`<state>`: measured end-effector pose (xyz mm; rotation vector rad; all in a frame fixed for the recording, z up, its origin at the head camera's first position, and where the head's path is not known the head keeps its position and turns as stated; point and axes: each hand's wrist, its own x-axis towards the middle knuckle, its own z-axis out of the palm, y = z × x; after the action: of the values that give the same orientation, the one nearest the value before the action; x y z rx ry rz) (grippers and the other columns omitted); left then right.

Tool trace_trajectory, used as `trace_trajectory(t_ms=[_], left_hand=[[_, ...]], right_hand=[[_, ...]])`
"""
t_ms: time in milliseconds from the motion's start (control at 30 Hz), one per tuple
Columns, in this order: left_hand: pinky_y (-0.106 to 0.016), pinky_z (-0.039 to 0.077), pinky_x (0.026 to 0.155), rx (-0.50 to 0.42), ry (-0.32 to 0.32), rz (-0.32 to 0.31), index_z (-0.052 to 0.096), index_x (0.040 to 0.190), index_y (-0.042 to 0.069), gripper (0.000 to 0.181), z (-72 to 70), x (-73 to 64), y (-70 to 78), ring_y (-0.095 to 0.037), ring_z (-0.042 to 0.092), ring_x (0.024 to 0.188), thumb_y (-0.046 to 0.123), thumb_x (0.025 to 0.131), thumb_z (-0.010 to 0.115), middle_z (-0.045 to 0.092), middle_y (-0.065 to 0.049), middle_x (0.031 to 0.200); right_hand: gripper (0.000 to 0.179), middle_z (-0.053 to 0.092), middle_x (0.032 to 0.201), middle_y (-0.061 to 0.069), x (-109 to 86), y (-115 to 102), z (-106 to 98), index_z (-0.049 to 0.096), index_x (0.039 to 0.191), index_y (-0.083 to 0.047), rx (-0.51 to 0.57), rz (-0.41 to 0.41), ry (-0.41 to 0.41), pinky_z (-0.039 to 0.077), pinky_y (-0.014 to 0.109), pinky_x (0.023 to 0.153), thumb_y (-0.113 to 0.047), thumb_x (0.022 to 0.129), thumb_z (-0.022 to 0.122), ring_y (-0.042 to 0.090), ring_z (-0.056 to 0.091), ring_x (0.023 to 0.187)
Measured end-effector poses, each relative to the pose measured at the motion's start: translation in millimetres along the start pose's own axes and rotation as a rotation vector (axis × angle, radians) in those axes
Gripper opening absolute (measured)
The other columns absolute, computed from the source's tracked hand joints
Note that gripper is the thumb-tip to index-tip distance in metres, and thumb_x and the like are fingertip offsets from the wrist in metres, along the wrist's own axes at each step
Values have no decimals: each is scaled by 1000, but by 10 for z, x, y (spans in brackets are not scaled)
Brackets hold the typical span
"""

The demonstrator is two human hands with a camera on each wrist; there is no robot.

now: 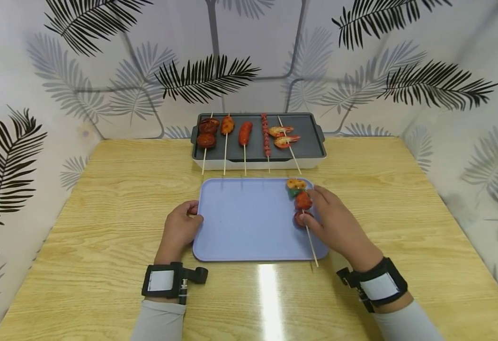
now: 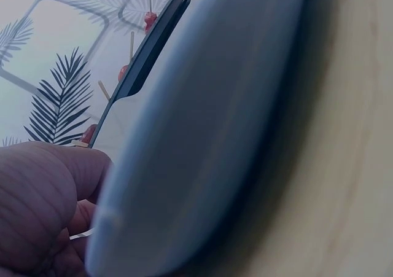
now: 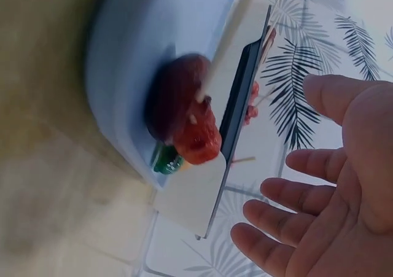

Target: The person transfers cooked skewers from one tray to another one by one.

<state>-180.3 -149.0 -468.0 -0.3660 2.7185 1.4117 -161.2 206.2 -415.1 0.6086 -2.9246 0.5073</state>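
A pale blue tray lies on the table. My left hand grips its left rim, thumb on the edge and fingers curled at the side; the left wrist view shows this thumb beside the tray wall. Along the tray's right side lies a skewer of mixed pieces, yellow, green and red, its bare stick over the front rim. My right hand is just over that skewer. In the right wrist view this hand has spread fingers, apart from the skewer's red pieces.
Behind the tray stands a dark-topped grill with a white base. Several skewers lie across it, among them a sausage and shrimp, sticks jutting over its front edge. A leaf-patterned curtain hangs behind the wooden table.
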Motion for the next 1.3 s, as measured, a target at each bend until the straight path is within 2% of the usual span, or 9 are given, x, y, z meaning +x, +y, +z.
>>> trace_trajectory(t_ms=[200, 333, 467, 633, 800, 933, 1067, 1167, 1300], left_hand=[[-31, 46, 69, 15, -8, -3, 60, 132, 3, 42, 2, 1, -4, -23, 57, 85, 9, 91, 58, 62, -12, 114], [-31, 45, 68, 13, -8, 0, 60, 132, 3, 42, 1, -1, 4, -23, 56, 83, 9, 90, 58, 61, -12, 114], [-31, 46, 68, 9, -4, -2, 60, 132, 2, 42, 1, -1, -3, -22, 57, 83, 8, 90, 58, 62, -12, 113], [-31, 47, 68, 4, 0, -3, 59, 133, 2, 43, 6, 3, -13, -22, 58, 83, 7, 90, 58, 63, -13, 114], [-31, 48, 68, 0, -3, -6, 59, 134, 2, 44, 4, 11, -18, -22, 58, 82, 7, 90, 59, 62, -13, 114], [-31, 48, 69, 6, -13, -3, 58, 135, 2, 44, -2, 7, -17, -22, 58, 85, 7, 91, 58, 62, -13, 115], [-32, 48, 71, 11, -18, 3, 57, 135, 1, 44, -11, 5, -17, -23, 58, 86, 7, 91, 57, 62, -14, 115], [-33, 48, 72, 14, -18, 8, 58, 135, 1, 44, -14, 5, -12, -23, 58, 86, 7, 91, 57, 62, -13, 116], [-32, 47, 72, 17, -23, 7, 58, 135, 2, 44, -13, 12, -8, -23, 58, 87, 8, 91, 57, 61, -13, 116]], right_hand=[[66, 41, 145, 30, 165, 51, -89, 41, 144, 8, 48, 49, 21, 35, 58, 106, -26, 94, 68, 45, 40, 134], [62, 41, 146, 27, 307, 103, -120, 40, 145, 5, 168, 90, 5, 35, 57, 106, -23, 96, 64, 43, 40, 134], [58, 44, 144, 26, 469, 154, -129, 41, 146, 5, 289, 119, -12, 40, 57, 101, -21, 98, 61, 42, 46, 128], [58, 46, 143, 26, 668, 243, -114, 41, 145, 6, 340, 133, -9, 45, 58, 94, -19, 97, 62, 44, 49, 125], [60, 47, 142, 25, 818, 312, -82, 41, 145, 6, 334, 168, -24, 47, 56, 92, -21, 96, 62, 42, 52, 122], [58, 53, 134, 25, 901, 320, -67, 42, 143, 6, 301, 172, -18, 50, 48, 80, -21, 95, 61, 35, 58, 103], [56, 57, 127, 25, 981, 307, -86, 44, 141, 8, 251, 140, -10, 46, 43, 71, -18, 94, 61, 29, 56, 82], [56, 57, 126, 26, 1044, 305, -107, 44, 140, 9, 229, 120, -4, 47, 45, 73, -16, 93, 61, 29, 56, 79], [57, 56, 126, 27, 1113, 300, -133, 43, 141, 9, 196, 118, -27, 47, 50, 83, -15, 92, 60, 34, 58, 89]])
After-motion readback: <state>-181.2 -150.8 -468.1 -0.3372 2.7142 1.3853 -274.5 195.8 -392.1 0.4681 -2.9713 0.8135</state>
